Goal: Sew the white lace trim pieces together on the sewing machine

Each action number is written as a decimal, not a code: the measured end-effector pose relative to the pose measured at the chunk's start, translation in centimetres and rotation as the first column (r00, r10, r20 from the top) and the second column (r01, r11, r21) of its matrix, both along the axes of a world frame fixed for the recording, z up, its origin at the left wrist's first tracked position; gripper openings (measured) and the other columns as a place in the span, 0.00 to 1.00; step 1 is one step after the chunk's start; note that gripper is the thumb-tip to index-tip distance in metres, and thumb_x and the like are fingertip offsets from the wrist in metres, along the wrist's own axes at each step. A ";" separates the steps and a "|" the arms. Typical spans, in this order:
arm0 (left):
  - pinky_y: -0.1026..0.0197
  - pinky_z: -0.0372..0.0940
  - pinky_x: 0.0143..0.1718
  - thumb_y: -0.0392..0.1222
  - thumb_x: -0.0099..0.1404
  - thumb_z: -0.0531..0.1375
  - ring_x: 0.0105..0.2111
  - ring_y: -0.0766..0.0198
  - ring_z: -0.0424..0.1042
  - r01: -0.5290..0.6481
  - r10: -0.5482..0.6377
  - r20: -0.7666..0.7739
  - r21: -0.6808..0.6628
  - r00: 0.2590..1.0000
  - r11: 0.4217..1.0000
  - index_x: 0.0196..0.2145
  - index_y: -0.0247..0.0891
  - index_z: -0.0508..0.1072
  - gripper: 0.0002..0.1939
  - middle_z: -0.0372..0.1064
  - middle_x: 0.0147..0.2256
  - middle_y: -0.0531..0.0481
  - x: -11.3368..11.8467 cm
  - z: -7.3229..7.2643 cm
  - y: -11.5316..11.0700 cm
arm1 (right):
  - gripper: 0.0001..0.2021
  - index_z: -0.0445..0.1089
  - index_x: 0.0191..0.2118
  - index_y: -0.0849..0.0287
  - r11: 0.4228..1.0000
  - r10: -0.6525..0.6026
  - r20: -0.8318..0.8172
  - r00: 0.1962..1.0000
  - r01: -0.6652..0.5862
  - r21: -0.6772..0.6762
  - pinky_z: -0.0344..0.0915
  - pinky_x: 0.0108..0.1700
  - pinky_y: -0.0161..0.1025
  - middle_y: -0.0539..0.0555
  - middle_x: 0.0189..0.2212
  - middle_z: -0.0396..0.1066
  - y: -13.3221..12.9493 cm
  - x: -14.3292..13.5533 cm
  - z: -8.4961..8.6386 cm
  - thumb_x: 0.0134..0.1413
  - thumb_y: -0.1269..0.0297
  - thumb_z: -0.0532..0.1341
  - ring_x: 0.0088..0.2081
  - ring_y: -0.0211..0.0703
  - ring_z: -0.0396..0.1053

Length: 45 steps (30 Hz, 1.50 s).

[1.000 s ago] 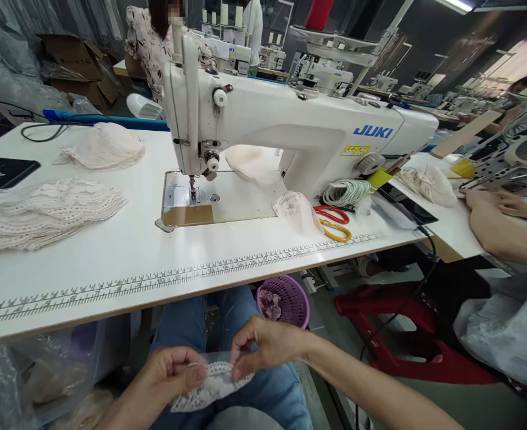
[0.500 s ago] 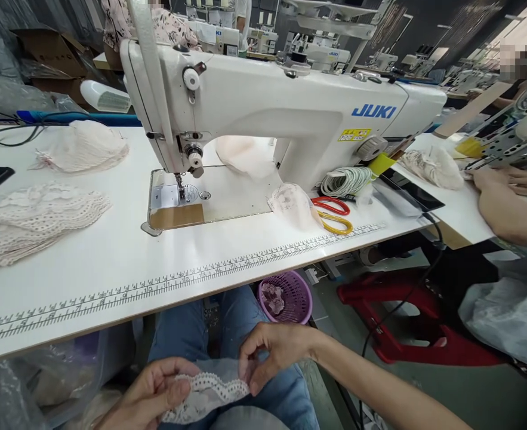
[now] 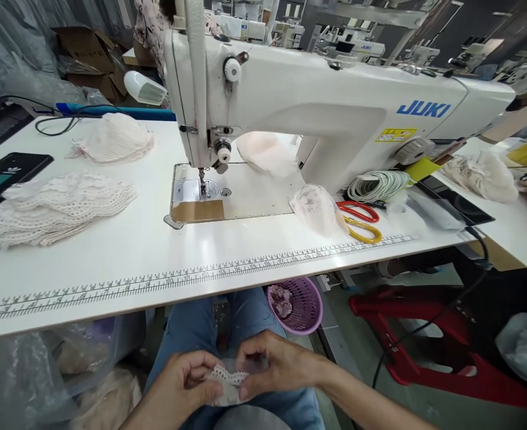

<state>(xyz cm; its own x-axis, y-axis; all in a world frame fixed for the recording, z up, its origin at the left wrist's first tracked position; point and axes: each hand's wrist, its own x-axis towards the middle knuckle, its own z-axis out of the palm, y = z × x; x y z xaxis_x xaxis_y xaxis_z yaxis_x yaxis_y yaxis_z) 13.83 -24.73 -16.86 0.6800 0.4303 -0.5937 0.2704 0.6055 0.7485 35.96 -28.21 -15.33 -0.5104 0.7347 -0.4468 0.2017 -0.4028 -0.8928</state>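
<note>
Here, the left hand point(image 3: 189, 382) and the right hand point(image 3: 279, 364) each pinch 1 side of a small white lace piece point(image 3: 227, 377) between thumb and fingers, just above the lap point(image 3: 191, 334). Beyond, a sewing machine point(image 3: 317, 89) stands on the table point(image 3: 111, 257), with a lace stack point(image 3: 57, 209) to its left and 2 handles, 1 red point(image 3: 358, 203) and 1 yellow point(image 3: 364, 226), beside a cord coil point(image 3: 377, 185). A purple basket point(image 3: 307, 304) holds crumpled scraps point(image 3: 282, 300).

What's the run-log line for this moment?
left hand: holding lace piece; right hand: holding same piece; location: over lap; sewing machine: untouched
</note>
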 end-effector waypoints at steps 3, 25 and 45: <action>0.68 0.61 0.28 0.51 0.55 0.64 0.27 0.63 0.71 0.053 -0.049 -0.042 0.110 0.998 0.992 0.33 0.33 0.73 0.17 0.75 0.28 0.48 0.2 0.8 0.1 | 0.18 0.70 0.31 0.63 0.998 -0.007 0.061 0.998 0.003 0.068 0.48 0.22 0.28 0.44 0.20 0.57 0.1 -0.8 0.0 0.42 0.51 0.67 0.23 0.30 0.52; 0.68 0.60 0.32 0.44 0.56 0.59 0.28 0.62 0.67 0.145 -0.019 -0.263 0.470 0.965 0.871 0.29 0.36 0.75 0.09 0.71 0.26 0.52 0.1 1.5 -0.6 | 0.19 0.69 0.28 0.64 0.992 -0.128 -0.016 0.992 0.128 0.005 0.47 0.24 0.29 0.44 0.19 0.55 0.2 -1.9 -0.5 0.42 0.50 0.66 0.23 0.30 0.50; 0.69 0.57 0.26 0.53 0.59 0.58 0.25 0.65 0.62 0.081 0.007 -0.214 0.402 0.977 0.912 0.27 0.34 0.76 0.17 0.66 0.22 0.52 0.1 1.5 -0.1 | 0.14 0.68 0.29 0.63 0.987 -0.054 0.091 0.994 0.040 0.153 0.47 0.23 0.28 0.44 0.19 0.54 0.2 -1.9 0.4 0.52 0.55 0.61 0.22 0.30 0.50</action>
<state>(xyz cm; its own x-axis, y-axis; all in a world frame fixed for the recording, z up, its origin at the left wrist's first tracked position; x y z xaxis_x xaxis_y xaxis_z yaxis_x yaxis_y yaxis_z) 13.98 -24.78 -15.32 0.5817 0.6409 -0.5009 0.4614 0.2471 0.8521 34.02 -28.01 -14.90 -0.4344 0.8194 -0.3740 0.2724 -0.2763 -0.9217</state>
